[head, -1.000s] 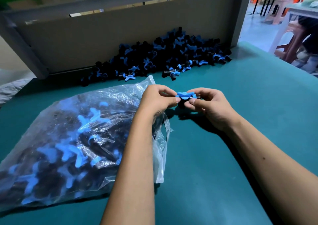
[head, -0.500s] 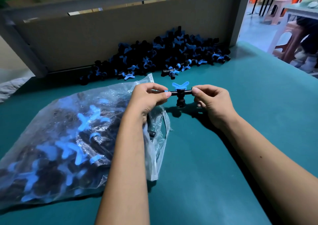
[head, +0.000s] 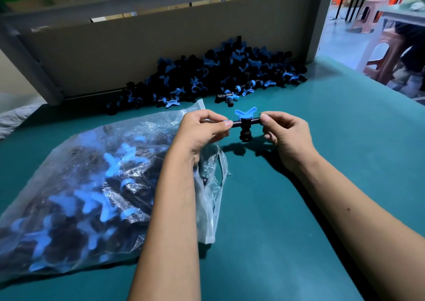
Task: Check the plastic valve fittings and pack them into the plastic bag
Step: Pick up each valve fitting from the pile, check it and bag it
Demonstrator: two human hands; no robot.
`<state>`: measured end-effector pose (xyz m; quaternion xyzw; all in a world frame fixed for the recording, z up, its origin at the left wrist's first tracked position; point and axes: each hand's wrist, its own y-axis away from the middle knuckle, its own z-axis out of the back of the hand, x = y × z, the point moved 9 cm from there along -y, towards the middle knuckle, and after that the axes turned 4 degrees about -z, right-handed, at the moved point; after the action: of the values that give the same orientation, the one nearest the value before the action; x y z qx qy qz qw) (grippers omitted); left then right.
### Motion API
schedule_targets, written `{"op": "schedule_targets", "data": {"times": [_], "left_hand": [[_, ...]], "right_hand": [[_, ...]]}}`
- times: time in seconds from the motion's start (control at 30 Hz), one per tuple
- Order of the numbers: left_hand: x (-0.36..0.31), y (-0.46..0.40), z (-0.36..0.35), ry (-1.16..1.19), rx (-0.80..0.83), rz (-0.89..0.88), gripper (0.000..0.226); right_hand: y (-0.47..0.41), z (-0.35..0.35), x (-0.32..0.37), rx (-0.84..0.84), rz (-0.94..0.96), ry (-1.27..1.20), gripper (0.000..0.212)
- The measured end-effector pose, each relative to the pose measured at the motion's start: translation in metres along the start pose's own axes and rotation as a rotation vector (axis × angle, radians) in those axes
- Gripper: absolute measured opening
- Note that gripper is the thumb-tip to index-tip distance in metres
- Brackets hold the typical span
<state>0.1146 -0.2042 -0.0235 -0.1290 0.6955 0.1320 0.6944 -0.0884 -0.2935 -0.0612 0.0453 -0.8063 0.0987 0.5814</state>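
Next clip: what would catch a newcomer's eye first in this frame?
First, the black valve fitting with its blue butterfly handle, held above the green table between the left hand and right hand, each pinching one end. Next, the bulging plastic bag of fittings at left, then the loose pile against the back board.

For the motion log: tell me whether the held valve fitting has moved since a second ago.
Yes. The valve fitting has turned handle-up and risen slightly toward the pile of fittings by the back board.
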Motion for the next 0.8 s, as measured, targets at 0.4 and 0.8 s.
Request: {"op": "schedule_targets", "data": {"times": [0.4,0.8], "left_hand": [[-0.015,0.004,-0.022,-0.037,-0.117,-0.031,0.026],[-0.034,0.006,-0.011,-0.376,-0.235,-0.162,0.035]], "right_hand": [[0.013,-0.022,0.012,0.079,0.233,0.376,0.03],[0.005,-0.016,-0.004,0.055,-0.016,0.116,0.018]]}}
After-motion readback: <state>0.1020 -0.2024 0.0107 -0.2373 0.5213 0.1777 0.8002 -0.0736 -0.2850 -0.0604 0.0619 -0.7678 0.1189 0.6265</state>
